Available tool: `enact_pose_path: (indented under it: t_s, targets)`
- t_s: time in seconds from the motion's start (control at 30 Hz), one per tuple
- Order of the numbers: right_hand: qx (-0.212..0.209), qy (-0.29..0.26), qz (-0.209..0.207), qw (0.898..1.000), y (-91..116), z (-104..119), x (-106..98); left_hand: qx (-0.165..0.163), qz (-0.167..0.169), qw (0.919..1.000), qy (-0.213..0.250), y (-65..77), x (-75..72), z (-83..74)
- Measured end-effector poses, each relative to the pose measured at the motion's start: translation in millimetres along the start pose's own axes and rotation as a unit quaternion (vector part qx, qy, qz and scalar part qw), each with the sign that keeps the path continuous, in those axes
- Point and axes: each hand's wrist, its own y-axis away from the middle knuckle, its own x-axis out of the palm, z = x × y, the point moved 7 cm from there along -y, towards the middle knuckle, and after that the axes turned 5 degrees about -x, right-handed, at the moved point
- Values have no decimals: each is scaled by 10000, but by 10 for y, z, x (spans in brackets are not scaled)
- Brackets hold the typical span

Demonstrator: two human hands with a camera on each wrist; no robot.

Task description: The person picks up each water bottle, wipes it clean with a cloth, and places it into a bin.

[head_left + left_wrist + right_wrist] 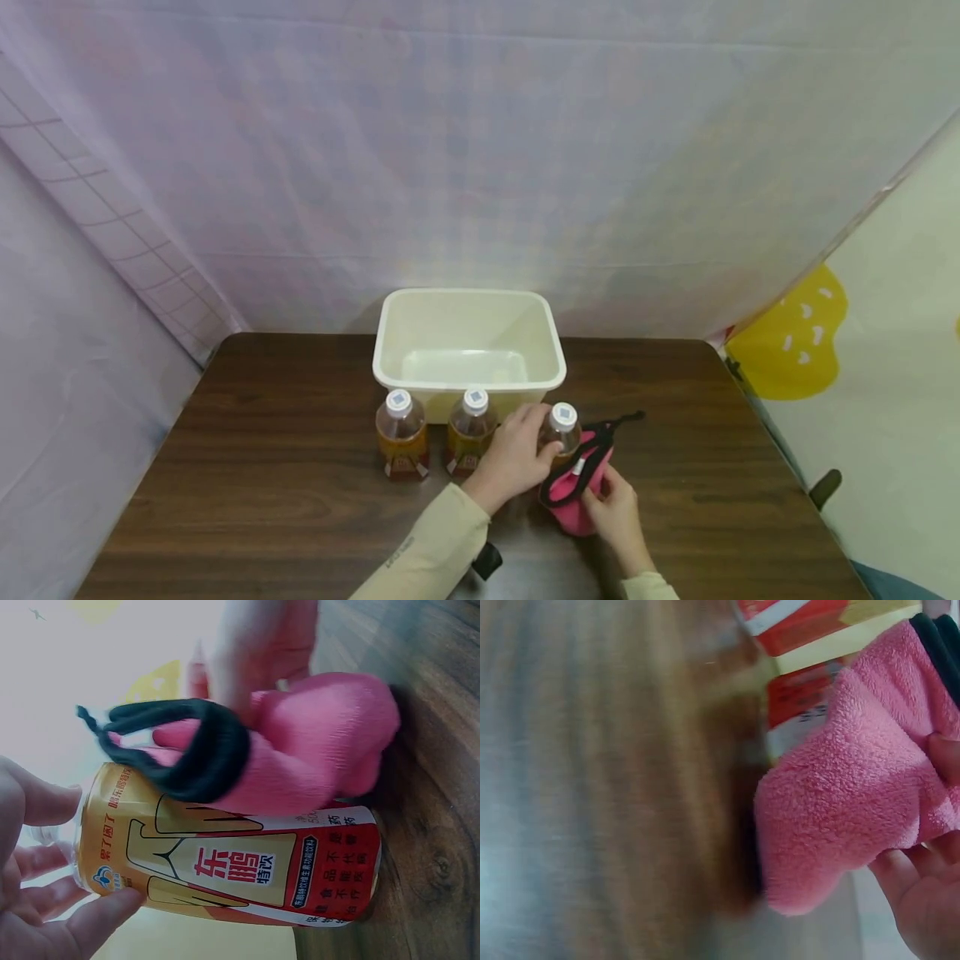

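Note:
My left hand (513, 455) grips the upper part of the rightmost drink bottle (564, 423), which has a white cap and stands upright on the table. In the left wrist view its yellow and red label (247, 862) faces me. My right hand (619, 515) pinches a fuzzy pink cloth (576, 518) with black edging and a black loop. The cloth (847, 780) hangs in folds close against the bottle's side; whether it touches the label I cannot tell. In the right wrist view, thumb and fingers (922, 900) hold the cloth from the right.
Two similar bottles of amber drink, a left one (402, 442) and a middle one (471, 433), stand in front of a cream plastic bin (468, 390). The bin is on the brown wooden table (285, 467) near the back curtain (465, 167).

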Motion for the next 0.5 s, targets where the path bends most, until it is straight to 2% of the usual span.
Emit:
enact_pose_path:
  t_s: [0.3,0.5]
  targets:
    - [-726,-601,-441,9946,-136,376,-193,-48,5,10000,9,6,7,4]
    - [-1623,-508,-493,9842,-222,868,-299,-136,94,9998,80,1,8,8]
